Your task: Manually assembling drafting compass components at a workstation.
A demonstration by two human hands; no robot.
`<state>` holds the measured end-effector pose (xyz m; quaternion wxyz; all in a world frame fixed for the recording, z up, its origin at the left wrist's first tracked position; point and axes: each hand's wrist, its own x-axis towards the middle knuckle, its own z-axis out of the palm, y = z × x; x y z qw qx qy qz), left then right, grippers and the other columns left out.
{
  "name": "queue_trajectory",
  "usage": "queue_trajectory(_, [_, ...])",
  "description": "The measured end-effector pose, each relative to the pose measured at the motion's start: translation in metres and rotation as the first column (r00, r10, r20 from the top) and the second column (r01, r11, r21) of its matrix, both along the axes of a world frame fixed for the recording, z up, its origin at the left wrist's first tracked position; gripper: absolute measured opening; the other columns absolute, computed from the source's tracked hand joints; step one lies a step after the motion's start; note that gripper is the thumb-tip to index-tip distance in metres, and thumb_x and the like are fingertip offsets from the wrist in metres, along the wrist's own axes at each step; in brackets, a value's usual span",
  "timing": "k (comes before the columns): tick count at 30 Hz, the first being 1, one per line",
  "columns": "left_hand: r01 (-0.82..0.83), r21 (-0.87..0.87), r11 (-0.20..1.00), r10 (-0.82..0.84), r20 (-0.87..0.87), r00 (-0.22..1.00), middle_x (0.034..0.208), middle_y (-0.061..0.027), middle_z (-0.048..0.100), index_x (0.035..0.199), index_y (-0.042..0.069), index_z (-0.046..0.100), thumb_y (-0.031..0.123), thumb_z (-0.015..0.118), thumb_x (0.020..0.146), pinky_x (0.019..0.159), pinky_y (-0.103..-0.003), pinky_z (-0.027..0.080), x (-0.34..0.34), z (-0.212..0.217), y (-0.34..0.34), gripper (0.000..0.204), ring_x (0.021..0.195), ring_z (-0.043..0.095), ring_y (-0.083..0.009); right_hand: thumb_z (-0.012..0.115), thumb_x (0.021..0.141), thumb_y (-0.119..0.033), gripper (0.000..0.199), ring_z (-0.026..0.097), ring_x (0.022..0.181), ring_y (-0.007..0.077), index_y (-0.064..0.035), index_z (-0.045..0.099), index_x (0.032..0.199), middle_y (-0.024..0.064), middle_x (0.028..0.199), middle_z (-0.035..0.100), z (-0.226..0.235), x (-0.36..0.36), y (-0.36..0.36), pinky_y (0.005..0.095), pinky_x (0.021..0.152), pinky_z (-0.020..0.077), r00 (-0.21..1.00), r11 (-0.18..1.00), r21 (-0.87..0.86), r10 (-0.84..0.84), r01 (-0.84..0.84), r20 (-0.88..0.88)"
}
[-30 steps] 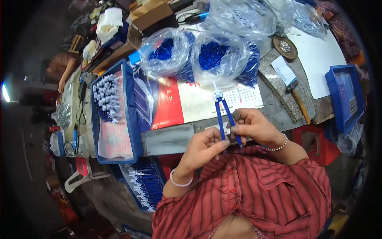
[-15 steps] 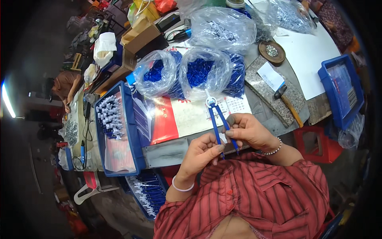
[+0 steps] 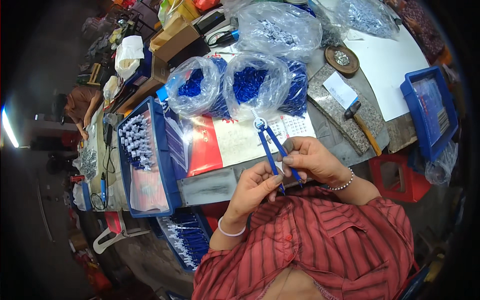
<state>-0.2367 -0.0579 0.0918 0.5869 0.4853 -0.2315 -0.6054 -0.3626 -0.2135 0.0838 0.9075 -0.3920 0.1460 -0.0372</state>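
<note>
A pair of compasses (image 3: 268,150) with blue legs and a white head is held in front of my chest, head pointing away from me and legs slightly spread. My left hand (image 3: 254,187) pinches the left leg near its tip. Around the right leg, my right hand (image 3: 316,162) closes thumb and fingers. The leg tips are small and partly covered by fingers. Beyond the compass head stand two clear plastic bags (image 3: 230,100) of blue parts. On the left, a blue tray (image 3: 172,185) holds several assembled compasses (image 3: 136,142) with pale heads.
A hammer (image 3: 367,131) lies on a stone slab (image 3: 327,87) at right, near a round dish (image 3: 354,69) of small metal pieces. Farther right are a blue tray (image 3: 408,97) and a red stool (image 3: 387,176). Another tray of compasses (image 3: 187,242) sits below the table. A person (image 3: 78,105) works far left.
The compass head has swung slightly left and farther from me, so the compass leans more. Both hands keep their hold on the legs. The view has shifted a little.
</note>
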Motion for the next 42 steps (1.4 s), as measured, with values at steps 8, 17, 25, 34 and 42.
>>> queue_trajectory(8, [-0.079,0.003,0.997,0.079,0.039,0.996,0.099,-0.0075,0.062,0.096,0.001,0.056,0.009,0.06,0.088,0.053,-0.018,0.045,-0.006,0.011,0.014,0.012,0.065,0.054,-0.0071,0.059,0.09,-0.016,0.014,0.048,0.048,0.0024,-0.003,0.056,0.094,0.0035,0.075,0.063,-0.011,0.004,0.011,0.0147,0.044,0.0361,0.995,0.986,0.133,0.095,-0.096,0.01])
queue_trajectory(17, [-0.113,0.104,0.988,0.105,0.085,0.991,0.074,-0.0009,0.056,0.092,0.002,0.055,0.011,0.058,0.09,0.051,-0.017,0.041,-0.002,-0.006,0.031,0.011,0.057,0.05,-0.0046,0.065,0.083,-0.009,0.028,0.052,0.059,0.0011,-0.0003,0.056,0.108,0.0027,0.084,0.065,-0.009,0.005,0.02,0.0148,0.049,0.0395,0.987,0.986,-0.096,0.124,-0.133,-0.1])
queue_trajectory(25, [-0.244,0.15,0.958,0.236,0.069,0.969,0.074,-0.0044,0.059,0.092,0.0,0.057,0.012,0.06,0.088,0.047,-0.017,0.041,-0.012,-0.013,0.041,0.014,0.052,0.051,-0.0063,0.063,0.085,-0.005,0.032,0.053,0.061,0.0031,0.0023,0.053,0.114,0.0047,0.087,0.065,-0.029,0.005,0.024,0.0163,0.052,0.0409,0.962,0.965,-0.056,0.247,-0.255,-0.117])
queue_trajectory(34, [-0.564,0.091,0.821,0.436,0.539,0.721,0.07,-0.0026,0.06,0.09,-0.003,0.06,0.015,0.056,0.092,0.051,-0.018,0.04,-0.011,-0.002,0.026,0.018,0.056,0.049,-0.0046,0.062,0.087,-0.013,0.03,0.044,0.047,0.0042,0.0027,0.055,0.112,0.0114,0.077,0.061,-0.064,0.003,0.033,0.0183,0.043,0.0358,0.924,0.849,0.364,0.354,-0.382,0.143])
queue_trajectory(42, [-0.488,0.174,0.855,0.391,0.4,0.829,0.069,-0.0004,0.058,0.09,-0.002,0.06,0.017,0.056,0.093,0.05,-0.018,0.038,-0.018,-0.01,0.03,0.02,0.055,0.048,-0.0039,0.059,0.088,-0.011,0.028,0.04,0.043,0.0047,0.0047,0.055,0.111,0.0146,0.076,0.06,-0.072,0.002,0.039,0.0188,0.038,0.032,0.89,0.718,0.528,0.391,-0.454,0.233])
